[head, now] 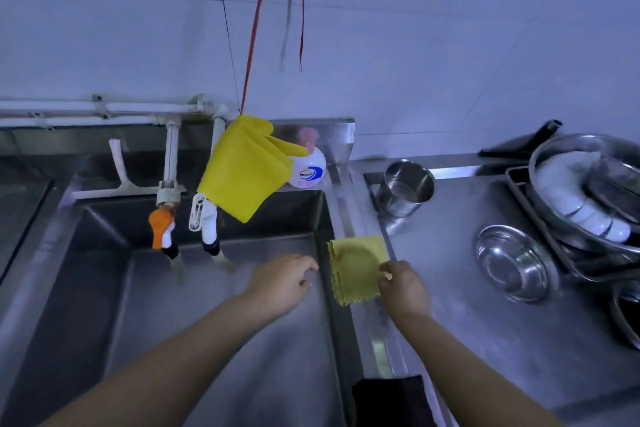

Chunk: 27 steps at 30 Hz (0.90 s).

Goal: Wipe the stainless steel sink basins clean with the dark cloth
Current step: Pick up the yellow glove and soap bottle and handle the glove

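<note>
Your left hand [282, 279] hung over the sink basin [214, 305] with fingers loosely curled, holding nothing, while your right hand [403, 286] pinched the right edge of a yellow-green cloth [356, 267] draped on the basin's right rim. You had the dark cloth [391, 399] well behind both hands, toward you, draped over that same rim beneath your right forearm, so your right hand was likely nearer.

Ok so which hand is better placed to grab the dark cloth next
Probably the left. The right hand pinches the small yellow cloth on the sink divider, while the left hand hangs open over the basin, holding nothing. The dark cloth drapes over the divider nearer the person.
</note>
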Tool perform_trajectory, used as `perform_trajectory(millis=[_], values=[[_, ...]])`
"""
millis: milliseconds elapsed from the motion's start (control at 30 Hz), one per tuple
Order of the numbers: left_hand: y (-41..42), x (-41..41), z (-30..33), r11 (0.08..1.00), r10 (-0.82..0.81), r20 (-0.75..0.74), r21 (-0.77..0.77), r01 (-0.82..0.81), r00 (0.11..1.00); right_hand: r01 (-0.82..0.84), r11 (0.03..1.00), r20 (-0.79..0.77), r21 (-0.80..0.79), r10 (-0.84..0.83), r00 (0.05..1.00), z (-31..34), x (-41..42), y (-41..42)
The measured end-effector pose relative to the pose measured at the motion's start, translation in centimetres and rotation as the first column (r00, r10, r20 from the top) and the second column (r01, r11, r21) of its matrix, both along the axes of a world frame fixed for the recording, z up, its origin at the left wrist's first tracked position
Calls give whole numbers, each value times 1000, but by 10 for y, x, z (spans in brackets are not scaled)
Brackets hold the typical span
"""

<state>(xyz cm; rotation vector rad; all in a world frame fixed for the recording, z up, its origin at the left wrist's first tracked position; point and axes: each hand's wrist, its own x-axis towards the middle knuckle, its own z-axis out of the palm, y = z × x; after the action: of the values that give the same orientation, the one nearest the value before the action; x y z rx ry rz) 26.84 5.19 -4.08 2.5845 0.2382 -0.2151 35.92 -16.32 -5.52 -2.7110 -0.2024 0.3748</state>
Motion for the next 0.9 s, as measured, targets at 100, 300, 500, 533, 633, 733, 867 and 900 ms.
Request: perform_trajectory(millis=[100, 300, 500, 533, 633, 733, 867, 900], values=[[-25, 29, -22, 986, 158, -96, -32, -161, 983, 41, 997, -63, 69, -36, 997, -15, 33, 0], [-61, 66, -60, 889, 292, -348, -245, -387, 891, 212, 965, -269, 155, -165, 949, -42, 73, 3], [-71, 82, -62, 804, 490, -253, -238, -545, 834, 197, 938, -258, 286, -123, 958, -44, 97, 7], [-69, 89, -59, 781, 520, -222, -268, -564, 825, 198, 931, -245, 307, -124, 962, -42, 104, 12], [-58, 117, -51, 726, 603, -128, -321, -608, 788, 172, 921, -183, 348, -114, 976, -33, 133, 30], [-42, 144, -48, 665, 659, -109, -378, -644, 744, 134, 918, -138, 375, -87, 987, -29, 157, 46], [-30, 151, -58, 680, 623, -226, -317, -661, 749, 52, 949, -180, 311, 5, 984, -37, 169, 48], [-29, 148, -61, 702, 606, -240, -286, -652, 758, 26, 958, -181, 287, 27, 983, -41, 169, 46]])
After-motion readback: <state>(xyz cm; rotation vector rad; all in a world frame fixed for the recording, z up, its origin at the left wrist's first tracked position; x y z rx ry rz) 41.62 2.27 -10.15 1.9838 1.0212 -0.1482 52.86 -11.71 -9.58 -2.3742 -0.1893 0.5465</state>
